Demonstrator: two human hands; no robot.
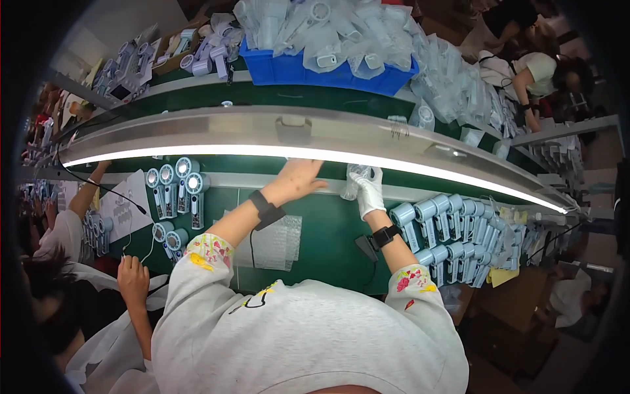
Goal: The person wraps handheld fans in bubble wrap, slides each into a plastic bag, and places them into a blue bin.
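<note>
My left hand (298,180) is bare and reaches forward over the green bench. Its fingers are stretched and apart, with the tips partly hidden by the lamp bar (262,125). No object shows in it. My right hand (370,192), in a white glove, closes on a clear plastic bag (349,189) just under the lamp; what the bag contains is hard to make out. Flat bubble wrap bags (279,244) lie on the bench near my left forearm. Beside my right forearm stand rows of light blue handheld fans (453,217).
More light blue fans (180,180) lie at the left by a white paper sheet (128,203). Beyond the lamp, a blue bin (295,73) overflows with bagged fans. Another person's hand (133,279) works close at my left. A cable (98,186) hangs there too.
</note>
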